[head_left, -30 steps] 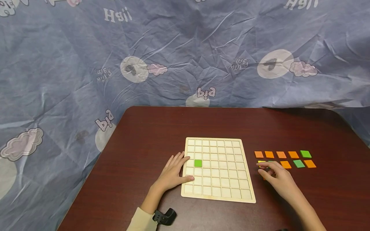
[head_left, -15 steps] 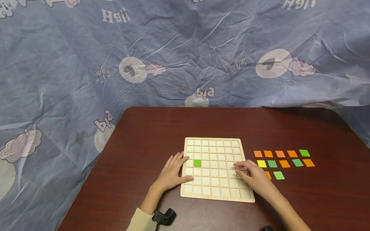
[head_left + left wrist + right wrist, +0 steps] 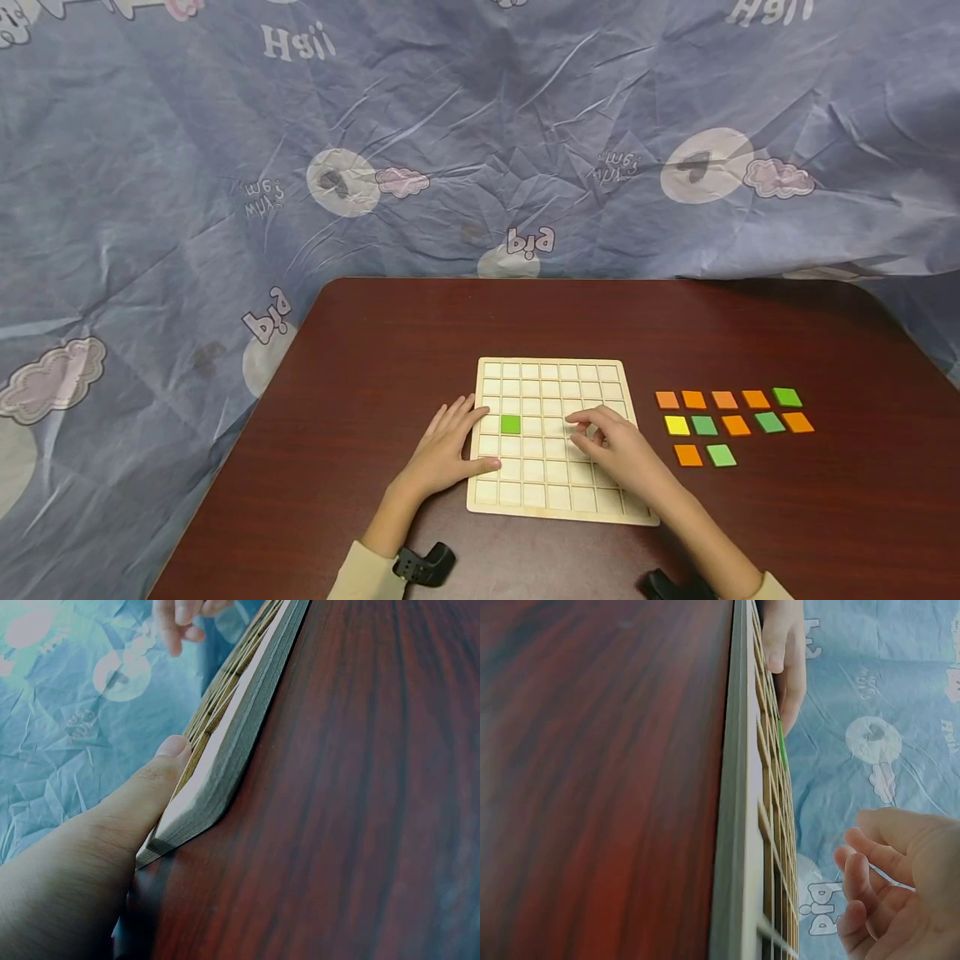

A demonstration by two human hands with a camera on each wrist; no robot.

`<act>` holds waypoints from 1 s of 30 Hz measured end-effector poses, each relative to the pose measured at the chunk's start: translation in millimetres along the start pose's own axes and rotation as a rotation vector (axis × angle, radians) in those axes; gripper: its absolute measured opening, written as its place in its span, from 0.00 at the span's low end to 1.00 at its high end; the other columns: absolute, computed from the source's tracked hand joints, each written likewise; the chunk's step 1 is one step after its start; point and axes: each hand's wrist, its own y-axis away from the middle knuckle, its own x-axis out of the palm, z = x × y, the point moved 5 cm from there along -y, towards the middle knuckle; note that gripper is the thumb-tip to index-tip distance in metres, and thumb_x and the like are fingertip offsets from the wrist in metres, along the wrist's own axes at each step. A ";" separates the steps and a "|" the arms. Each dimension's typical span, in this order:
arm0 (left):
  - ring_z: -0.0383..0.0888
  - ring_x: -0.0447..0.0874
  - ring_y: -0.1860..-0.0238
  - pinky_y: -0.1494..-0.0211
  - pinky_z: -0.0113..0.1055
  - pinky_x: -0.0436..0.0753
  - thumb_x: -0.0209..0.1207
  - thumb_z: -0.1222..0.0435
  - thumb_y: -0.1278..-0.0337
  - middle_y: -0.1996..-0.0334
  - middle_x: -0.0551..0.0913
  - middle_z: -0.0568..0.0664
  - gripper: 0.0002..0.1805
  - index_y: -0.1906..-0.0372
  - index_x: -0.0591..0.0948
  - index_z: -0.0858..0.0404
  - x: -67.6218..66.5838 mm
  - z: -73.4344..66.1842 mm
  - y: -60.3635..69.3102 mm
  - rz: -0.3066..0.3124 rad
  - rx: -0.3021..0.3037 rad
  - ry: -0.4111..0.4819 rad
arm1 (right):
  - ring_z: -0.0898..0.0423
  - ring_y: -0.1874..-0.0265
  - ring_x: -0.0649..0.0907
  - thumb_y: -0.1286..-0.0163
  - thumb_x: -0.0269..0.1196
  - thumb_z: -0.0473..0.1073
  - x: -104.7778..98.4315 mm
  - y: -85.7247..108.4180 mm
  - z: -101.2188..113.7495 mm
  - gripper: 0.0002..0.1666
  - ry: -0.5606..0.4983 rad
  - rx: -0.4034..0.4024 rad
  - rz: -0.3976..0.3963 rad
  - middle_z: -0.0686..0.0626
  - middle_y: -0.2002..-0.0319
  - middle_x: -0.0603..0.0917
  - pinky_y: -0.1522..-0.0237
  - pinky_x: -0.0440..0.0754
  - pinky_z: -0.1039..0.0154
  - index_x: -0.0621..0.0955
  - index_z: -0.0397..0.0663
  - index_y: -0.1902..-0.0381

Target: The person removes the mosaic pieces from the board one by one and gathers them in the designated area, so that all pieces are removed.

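A pale wooden grid board [image 3: 562, 512] lies on the table, with one green square tile [image 3: 511, 425] in a cell near its left side. My left hand [image 3: 438, 454] rests on the board's left edge, fingers spread and the thumb over a front cell. In the left wrist view that thumb [image 3: 161, 769] touches the board's rim. Above the board's right half hovers my right hand [image 3: 611, 446], fingers loosely bent toward the green tile. The right wrist view shows the right hand [image 3: 892, 885] apart from the board, with nothing seen between its fingers.
Right of the board, several square tiles lie in rows: orange tiles [image 3: 736, 426], green tiles [image 3: 787, 397] and a yellow tile [image 3: 677, 426]. The dark red-brown table [image 3: 390, 350] ends at a back edge before a printed blue cloth [image 3: 450, 125].
My right hand has moved left from the loose tiles to above the board, uncovering the yellow tile and the front row. The left hand and the green tile on the board stay put.
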 end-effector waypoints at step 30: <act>0.45 0.43 0.27 0.26 0.47 0.42 0.55 0.37 0.54 0.28 0.51 0.49 0.44 0.32 0.59 0.50 -0.9 -0.4 -0.9 0.000 0.001 -0.010 | 0.61 0.76 0.71 0.39 0.61 0.42 64.4 -57.5 22.9 0.13 -0.141 0.085 0.057 0.51 0.64 0.79 0.75 0.70 0.71 0.81 0.46 0.56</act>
